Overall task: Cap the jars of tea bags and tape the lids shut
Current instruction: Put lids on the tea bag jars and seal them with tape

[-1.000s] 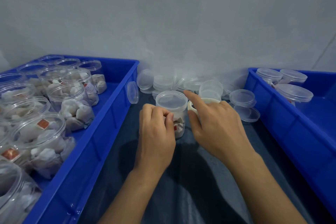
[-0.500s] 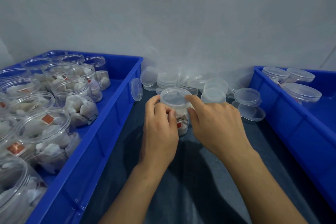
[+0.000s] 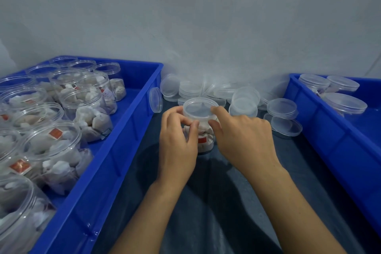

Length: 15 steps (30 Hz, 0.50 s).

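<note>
Capped jar of tea bags (image 3: 203,136) stands upright on the dark work surface (image 3: 237,202), mid-way between the two blue crates, just in front of the heap of loose lids (image 3: 206,90) against the wall. Clear lid (image 3: 199,108) sits on its mouth; whether fully seated cannot be told.

Left hand (image 3: 178,140): fingers curled round the jar's near-left side just under the lid, thumb and forefinger pinched together at the rim. Right hand (image 3: 243,136): forefinger laid on the lid's right edge, thumb against the jar wall below. Both hands are closed on the one jar. No tape roll or tape strip can be made out; if one is there, the hands hide it.

Risks, as judged: the jar is light and the wall slick, so a sideways push from the right forefinger could tip it or skate it into the lids behind. A lid pressed down crooked would get taped crooked. Clear tape on clear plastic could wrinkle or miss the seam unnoticed.

Left crate (image 3: 115,150): crowded with open jars of tea bags (image 3: 86,113), uncapped. Right crate (image 3: 329,130): a few capped jars (image 3: 344,105) at its far end.

Surface dark, smooth, slightly glossy. Plain pale wall (image 3: 185,16) directly behind; flat, dim lighting.
</note>
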Each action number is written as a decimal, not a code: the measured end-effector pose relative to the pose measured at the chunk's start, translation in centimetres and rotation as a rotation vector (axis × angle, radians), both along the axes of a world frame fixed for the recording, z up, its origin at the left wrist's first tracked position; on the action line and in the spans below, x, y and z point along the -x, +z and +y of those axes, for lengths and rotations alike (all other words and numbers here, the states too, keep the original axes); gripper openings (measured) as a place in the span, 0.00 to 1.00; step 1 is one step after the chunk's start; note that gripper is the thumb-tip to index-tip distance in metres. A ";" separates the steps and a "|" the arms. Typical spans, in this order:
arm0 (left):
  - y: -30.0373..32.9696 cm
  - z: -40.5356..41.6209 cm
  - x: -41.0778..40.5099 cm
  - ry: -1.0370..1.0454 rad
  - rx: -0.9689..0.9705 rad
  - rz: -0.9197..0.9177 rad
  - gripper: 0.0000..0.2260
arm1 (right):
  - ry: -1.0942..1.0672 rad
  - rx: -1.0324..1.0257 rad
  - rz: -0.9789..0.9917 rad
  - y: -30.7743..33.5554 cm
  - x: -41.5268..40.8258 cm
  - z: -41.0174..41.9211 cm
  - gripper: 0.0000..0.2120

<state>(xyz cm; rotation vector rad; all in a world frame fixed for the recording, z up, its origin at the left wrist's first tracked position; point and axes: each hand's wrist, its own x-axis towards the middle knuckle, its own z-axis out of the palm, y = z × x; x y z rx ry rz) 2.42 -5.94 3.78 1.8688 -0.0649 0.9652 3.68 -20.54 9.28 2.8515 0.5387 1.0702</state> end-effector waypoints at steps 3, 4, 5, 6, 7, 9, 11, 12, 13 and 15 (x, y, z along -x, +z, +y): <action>-0.3 0.5 -0.5 -0.084 0.151 0.025 0.10 | 0.000 -0.009 -0.001 -0.1 0.0 0.2 0.09; -0.5 0.7 -0.8 -0.114 0.187 0.055 0.12 | 0.003 -0.017 -0.002 -0.1 0.0 0.2 0.09; -0.7 0.9 -1.1 -0.152 0.211 0.095 0.15 | 0.005 -0.022 -0.003 -0.1 0.1 0.2 0.09; -1.0 1.1 -1.3 -0.211 0.226 0.137 0.17 | 0.005 -0.024 -0.003 -0.1 0.1 0.3 0.10; -1.2 1.2 -1.3 -0.293 0.245 0.174 0.19 | 0.006 -0.026 0.000 -0.1 0.2 0.3 0.10; -1.6 1.0 -1.5 -0.449 0.314 0.202 0.25 | 0.010 -0.038 0.006 -0.1 0.3 0.3 0.10; -1.7 0.8 -1.5 -0.455 0.350 0.215 0.27 | 0.018 -0.060 0.010 -0.1 0.4 0.3 0.10; -1.6 0.7 -1.5 -0.423 0.347 0.224 0.28 | 0.027 -0.070 0.009 -0.1 0.5 0.3 0.09; -1.6 0.7 -1.6 -0.389 0.334 0.232 0.29 | 0.041 -0.082 0.014 -0.1 0.6 0.2 0.08; -1.7 0.9 -1.8 -0.322 0.293 0.234 0.31 | 0.085 -0.138 0.065 -0.2 0.8 0.0 0.08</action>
